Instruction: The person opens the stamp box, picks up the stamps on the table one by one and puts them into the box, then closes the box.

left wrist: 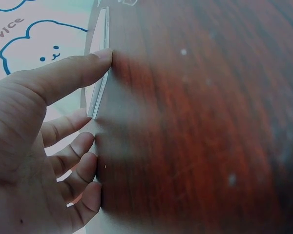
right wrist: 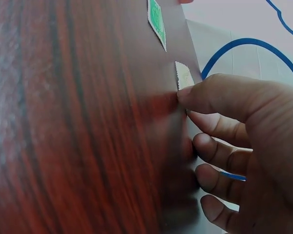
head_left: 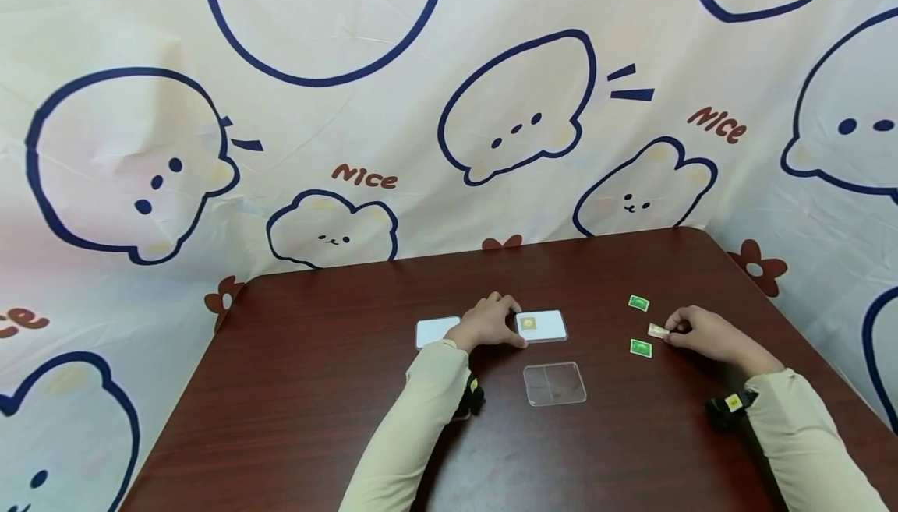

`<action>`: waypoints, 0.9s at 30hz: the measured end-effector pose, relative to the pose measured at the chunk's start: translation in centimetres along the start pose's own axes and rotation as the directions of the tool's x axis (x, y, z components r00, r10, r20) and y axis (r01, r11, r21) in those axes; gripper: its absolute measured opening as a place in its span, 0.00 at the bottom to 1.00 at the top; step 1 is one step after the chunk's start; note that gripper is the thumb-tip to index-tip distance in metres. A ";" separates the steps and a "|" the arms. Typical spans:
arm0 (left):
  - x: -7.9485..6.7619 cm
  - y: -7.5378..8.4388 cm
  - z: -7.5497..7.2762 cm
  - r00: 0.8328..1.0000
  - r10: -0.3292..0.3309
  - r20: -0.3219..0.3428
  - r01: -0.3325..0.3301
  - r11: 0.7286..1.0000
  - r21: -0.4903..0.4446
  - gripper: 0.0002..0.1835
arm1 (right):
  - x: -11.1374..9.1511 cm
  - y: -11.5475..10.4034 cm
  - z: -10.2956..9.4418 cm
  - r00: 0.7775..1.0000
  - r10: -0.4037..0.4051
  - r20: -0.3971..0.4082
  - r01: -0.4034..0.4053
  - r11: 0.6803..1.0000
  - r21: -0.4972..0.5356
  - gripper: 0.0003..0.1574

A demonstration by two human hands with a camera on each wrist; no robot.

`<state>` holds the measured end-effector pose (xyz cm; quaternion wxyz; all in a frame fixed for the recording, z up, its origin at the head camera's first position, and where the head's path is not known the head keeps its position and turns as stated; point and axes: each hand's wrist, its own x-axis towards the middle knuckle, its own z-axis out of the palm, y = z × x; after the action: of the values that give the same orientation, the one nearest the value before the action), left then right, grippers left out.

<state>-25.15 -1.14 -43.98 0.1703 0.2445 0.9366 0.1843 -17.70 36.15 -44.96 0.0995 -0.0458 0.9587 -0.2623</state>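
Observation:
My left hand [head_left: 489,320] holds a flat white rectangular case [head_left: 550,326] by its left end, with the thumb [left wrist: 100,58] at one edge and the index finger at a corner. A small yellowish stamp [head_left: 528,323] lies on the white face of this case. On the right side of the table, my right hand [head_left: 705,334] pinches a pale stamp [right wrist: 184,75] with a serrated edge between thumb and index finger. Two green stamps lie close by, one green stamp [head_left: 638,303] farther back and another green stamp [head_left: 641,348] nearer.
A second white case [head_left: 435,331] lies left of my left hand, partly hidden by it. In front of the held case is a clear plastic lid [head_left: 554,384]. Something clear shows partly under my left wrist. The brown table [head_left: 302,418] meets a patterned cloth [head_left: 421,130] behind.

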 end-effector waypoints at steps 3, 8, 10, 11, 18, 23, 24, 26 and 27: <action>0.0 -0.1 0.0 1.000 0.002 -0.003 -0.002 1.000 -0.001 0.33 | 0.1 -0.2 0.0 1.000 -0.003 -0.010 0.003 1.000 0.000 0.11; 0.1 -0.2 0.1 1.000 0.001 -0.005 -0.001 1.000 0.001 0.32 | 0.5 -0.9 0.2 0.999 -0.022 -0.028 0.022 1.000 -0.002 0.11; 0.1 -0.2 0.1 1.000 0.001 -0.007 -0.001 1.000 0.000 0.32 | 0.8 -1.2 0.4 0.999 -0.035 -0.030 0.035 0.999 -0.005 0.11; 0.1 -0.3 0.1 1.000 0.003 -0.007 -0.003 1.000 0.002 0.32 | 0.9 -1.4 0.4 0.998 -0.046 -0.031 0.046 0.999 -0.007 0.11; 0.2 -0.3 0.2 1.000 0.011 -0.010 -0.011 1.000 0.003 0.32 | 2.6 -3.6 0.6 0.996 -0.087 -0.025 0.088 0.996 0.014 0.09; 0.1 -0.2 0.2 1.000 0.010 -0.003 -0.010 1.000 -0.006 0.32 | 3.8 -5.5 1.0 0.991 -0.131 -0.013 0.131 0.991 0.022 0.06; 0.1 -0.2 0.1 1.000 0.009 -0.002 -0.009 1.000 -0.009 0.32 | 4.0 -5.8 1.1 0.990 -0.138 -0.009 0.138 0.990 0.024 0.06; 0.0 -0.2 0.1 1.000 0.008 -0.001 -0.008 1.000 -0.009 0.32 | 4.5 -6.5 1.4 0.989 -0.145 -0.002 0.145 0.989 0.035 0.06; 0.0 -0.2 0.1 1.000 0.008 -0.001 -0.008 1.000 -0.009 0.32 | 4.8 -6.9 1.5 0.989 -0.150 0.002 0.149 0.988 0.039 0.06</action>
<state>-25.17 -1.22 -44.17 0.1703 0.2474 0.9348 0.1894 -21.78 28.84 -43.53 0.0826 -0.1163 0.9471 -0.2876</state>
